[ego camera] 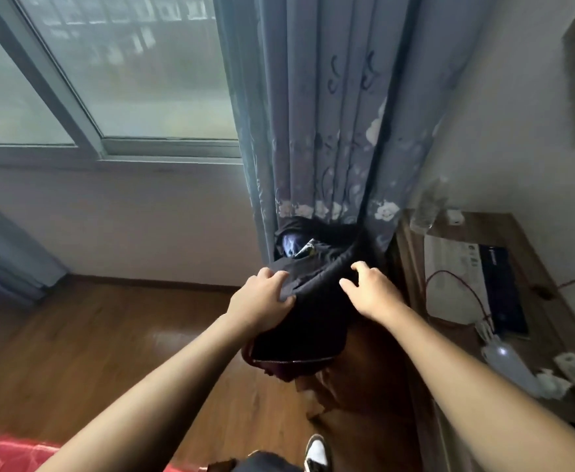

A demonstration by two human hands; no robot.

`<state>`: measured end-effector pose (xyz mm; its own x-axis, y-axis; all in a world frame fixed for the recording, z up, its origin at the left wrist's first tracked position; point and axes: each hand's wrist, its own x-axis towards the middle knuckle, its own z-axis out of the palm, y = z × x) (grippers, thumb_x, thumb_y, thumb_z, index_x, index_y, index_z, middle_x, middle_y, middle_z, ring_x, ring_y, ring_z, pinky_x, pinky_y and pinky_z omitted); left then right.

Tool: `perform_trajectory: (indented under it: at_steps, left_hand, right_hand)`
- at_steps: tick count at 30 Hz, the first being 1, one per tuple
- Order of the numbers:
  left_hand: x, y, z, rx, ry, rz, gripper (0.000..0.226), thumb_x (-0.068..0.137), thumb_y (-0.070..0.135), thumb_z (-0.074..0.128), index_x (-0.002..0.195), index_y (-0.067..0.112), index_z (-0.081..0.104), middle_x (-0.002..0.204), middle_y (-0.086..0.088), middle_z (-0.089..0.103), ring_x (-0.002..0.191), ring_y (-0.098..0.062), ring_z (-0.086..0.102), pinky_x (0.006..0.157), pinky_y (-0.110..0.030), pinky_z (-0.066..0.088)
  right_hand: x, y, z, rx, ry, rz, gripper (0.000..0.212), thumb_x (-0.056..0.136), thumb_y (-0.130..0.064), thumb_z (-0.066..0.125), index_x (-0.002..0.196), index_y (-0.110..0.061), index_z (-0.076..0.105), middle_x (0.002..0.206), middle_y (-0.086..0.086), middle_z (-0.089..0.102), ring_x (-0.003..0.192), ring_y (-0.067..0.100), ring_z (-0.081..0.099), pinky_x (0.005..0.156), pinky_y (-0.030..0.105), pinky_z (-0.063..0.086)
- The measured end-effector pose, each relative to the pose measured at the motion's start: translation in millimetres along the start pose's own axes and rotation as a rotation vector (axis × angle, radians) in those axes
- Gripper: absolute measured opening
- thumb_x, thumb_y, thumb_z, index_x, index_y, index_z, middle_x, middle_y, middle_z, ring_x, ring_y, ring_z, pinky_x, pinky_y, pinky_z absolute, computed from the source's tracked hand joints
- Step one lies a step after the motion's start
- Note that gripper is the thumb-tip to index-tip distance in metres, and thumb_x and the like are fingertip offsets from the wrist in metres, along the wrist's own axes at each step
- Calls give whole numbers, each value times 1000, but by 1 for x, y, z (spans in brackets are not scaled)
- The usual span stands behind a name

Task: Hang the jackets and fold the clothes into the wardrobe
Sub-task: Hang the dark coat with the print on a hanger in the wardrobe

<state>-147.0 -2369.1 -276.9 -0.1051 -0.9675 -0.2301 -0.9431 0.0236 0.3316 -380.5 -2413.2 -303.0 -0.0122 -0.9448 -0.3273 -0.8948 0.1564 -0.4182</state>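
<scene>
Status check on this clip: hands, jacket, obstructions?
Left grip pinches dark zippered fabric jacket. Right grip open, fingers spread over it. Blue-grey floral curtain hangs onto dark clothes pile behind it.

Bedroom corner in dull daylight

A sliding window (136,80) with a grey frame fills the upper left, letting in pale, hazy light above a plain white wall (143,216). A blue-grey curtain (330,114) with a pale flower print hangs at the window's right edge. The wooden floor (108,335) shines below. A wooden desk (548,267) stands along the right wall, and red bedding (6,451) shows at the bottom left.
</scene>
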Motion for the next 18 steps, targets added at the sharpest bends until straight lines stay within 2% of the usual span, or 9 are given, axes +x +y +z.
perform_trajectory:
  at_steps: [6,9,11,13,18]
  left_hand:
    - [80,-20,-6,-14,-21,-27,38,95,40,47,132,28,51,122,-7,53,110,-33,59,90,-41,51]
    - [124,-38,-5,-30,-48,-55,37,94,38,49,129,25,50,117,-9,54,107,-35,59,88,-43,52]
    - [152,-48,-1,-44,-71,-77,45,93,36,51,136,26,45,122,-12,53,111,-38,59,92,-46,52]
    - [177,-59,9,-75,-114,-100,57,92,36,54,145,29,37,129,-14,51,116,-40,58,96,-47,50]
    - [228,-77,32,-215,-203,-82,87,76,41,57,155,34,20,139,-18,43,126,-40,50,102,-49,46]
  right_hand:
    - [65,2,2,142,61,119,66,98,-58,48,149,-17,37,145,22,47,131,41,50,106,48,43]
    - [96,-1,-1,158,92,161,77,97,-56,52,157,-16,26,152,21,42,137,40,45,111,48,40]
    - [117,-3,0,146,105,181,83,97,-52,56,160,-16,16,158,21,36,141,41,40,114,47,38]
    - [137,-5,4,125,131,191,85,95,-47,61,160,-16,16,159,23,33,141,42,39,114,47,39]
    - [177,-2,15,161,62,279,92,88,-36,72,159,-22,15,154,21,39,133,41,49,106,44,47]
